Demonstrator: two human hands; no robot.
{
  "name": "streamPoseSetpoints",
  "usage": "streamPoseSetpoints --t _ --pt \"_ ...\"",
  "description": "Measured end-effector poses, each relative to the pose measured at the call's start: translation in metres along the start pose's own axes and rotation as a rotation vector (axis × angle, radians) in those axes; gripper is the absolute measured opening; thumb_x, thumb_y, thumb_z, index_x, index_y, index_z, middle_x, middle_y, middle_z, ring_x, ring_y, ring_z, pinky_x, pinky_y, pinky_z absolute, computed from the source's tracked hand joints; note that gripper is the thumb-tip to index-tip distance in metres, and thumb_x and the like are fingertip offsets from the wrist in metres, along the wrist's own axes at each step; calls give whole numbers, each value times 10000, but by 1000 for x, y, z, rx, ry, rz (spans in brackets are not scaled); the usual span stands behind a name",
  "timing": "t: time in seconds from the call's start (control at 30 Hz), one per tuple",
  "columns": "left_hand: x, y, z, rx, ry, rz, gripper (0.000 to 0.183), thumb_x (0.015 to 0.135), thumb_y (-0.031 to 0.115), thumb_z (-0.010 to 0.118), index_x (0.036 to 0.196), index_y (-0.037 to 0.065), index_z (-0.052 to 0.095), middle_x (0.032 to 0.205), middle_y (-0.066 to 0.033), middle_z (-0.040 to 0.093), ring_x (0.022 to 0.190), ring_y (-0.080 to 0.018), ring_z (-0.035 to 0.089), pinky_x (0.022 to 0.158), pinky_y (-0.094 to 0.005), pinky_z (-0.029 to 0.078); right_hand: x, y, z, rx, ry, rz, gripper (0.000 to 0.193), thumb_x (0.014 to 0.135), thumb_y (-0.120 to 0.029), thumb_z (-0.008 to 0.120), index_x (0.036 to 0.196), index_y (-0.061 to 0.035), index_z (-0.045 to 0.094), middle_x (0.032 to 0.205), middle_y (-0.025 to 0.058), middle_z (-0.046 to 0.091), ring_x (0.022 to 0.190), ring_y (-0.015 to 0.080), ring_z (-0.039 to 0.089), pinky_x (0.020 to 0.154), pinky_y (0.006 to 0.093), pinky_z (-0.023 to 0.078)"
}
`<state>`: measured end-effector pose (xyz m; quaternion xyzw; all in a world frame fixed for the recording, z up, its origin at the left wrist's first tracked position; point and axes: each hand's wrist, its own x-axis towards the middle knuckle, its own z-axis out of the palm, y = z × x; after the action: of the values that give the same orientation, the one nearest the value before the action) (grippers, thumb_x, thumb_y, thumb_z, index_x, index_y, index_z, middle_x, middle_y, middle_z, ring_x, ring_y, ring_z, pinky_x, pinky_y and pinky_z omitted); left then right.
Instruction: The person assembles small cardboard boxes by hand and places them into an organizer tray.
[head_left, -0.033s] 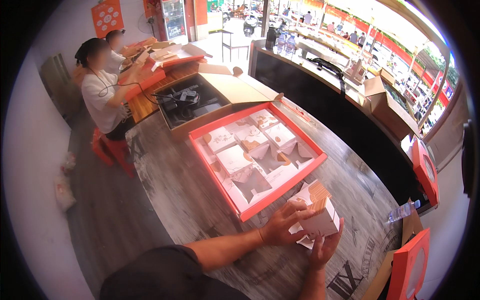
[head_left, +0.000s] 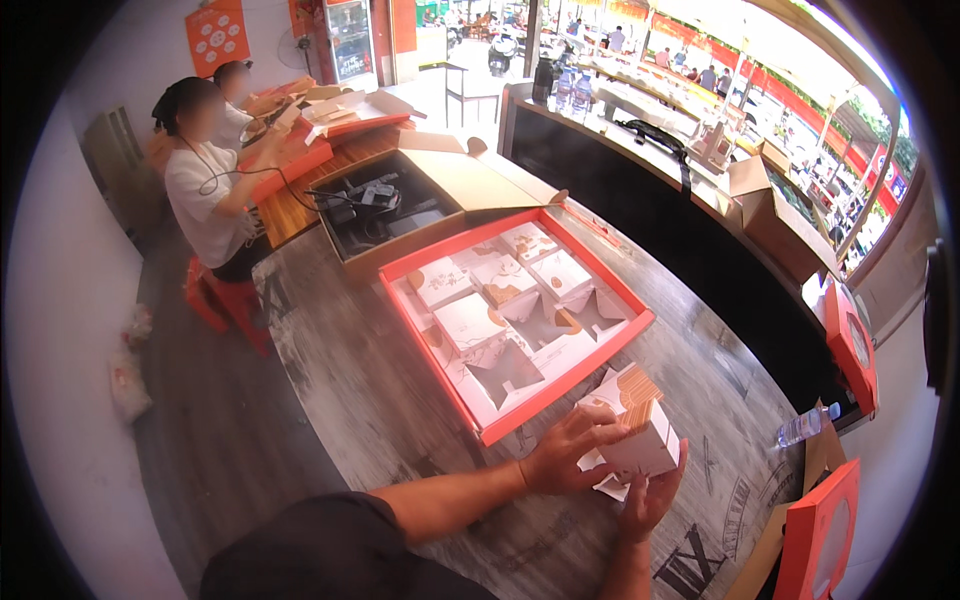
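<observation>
A small white carton (head_left: 652,448) with a tan striped flap is held tilted above the near right part of the table. My left hand (head_left: 568,452) grips it from the left, with fingers bent over its upper side. From below and the right, my right hand (head_left: 655,503) cups the carton, thumb and fingers against its walls. White and tan card shows right behind it; I cannot tell whether that is part of the same carton. Just beyond my hands lies a shallow red gift box (head_left: 560,398) holding several closed white cartons (head_left: 468,320) and 3 open ones (head_left: 505,372).
A brown cardboard box (head_left: 405,255) with black devices and cables adjoins the red box on the grey table (head_left: 350,400). A water bottle (head_left: 808,424) and red windowed lids (head_left: 822,530) are at right. Two people (head_left: 205,165) sit at a wooden table, far left.
</observation>
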<state>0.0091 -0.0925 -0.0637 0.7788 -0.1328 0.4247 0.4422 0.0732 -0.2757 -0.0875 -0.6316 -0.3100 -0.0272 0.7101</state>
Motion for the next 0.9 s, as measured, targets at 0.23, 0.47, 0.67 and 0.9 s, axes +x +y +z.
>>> streamPoseSetpoints --t 0.23,0.47,0.67,0.9 --pt "-3 -7 4 -180 17 -18 319 878 57 658 1193 74 611 1255 -151 563 1157 -330 565 991 -438 457 1 -11 3 91 33 -39 680 933 -47 479 1532 36 168 1453 199 417 1316 290 441 1106 402 337" --pt "-3 -7 4 -292 34 -91 186 877 43 680 1059 50 643 1141 -123 610 1047 -253 616 841 -337 529 -4 4 -10 120 80 -24 611 960 -126 457 1504 62 252 1477 218 410 1350 310 418 1130 423 308" --pt "-4 -8 2 -373 24 -169 175 878 33 667 1051 36 640 1205 -136 585 1101 -244 599 887 -344 530 -7 10 -12 114 78 -53 574 970 -150 455 1482 65 307 1464 224 443 1346 314 439 1121 430 325" --pt "-10 -12 6 -493 -20 -258 259 867 71 696 1116 30 637 1268 -130 578 1105 -212 611 845 -319 577 -12 25 -22 85 106 -71 542 993 -152 464 1478 51 330 1431 221 485 1313 303 473 1106 430 344"
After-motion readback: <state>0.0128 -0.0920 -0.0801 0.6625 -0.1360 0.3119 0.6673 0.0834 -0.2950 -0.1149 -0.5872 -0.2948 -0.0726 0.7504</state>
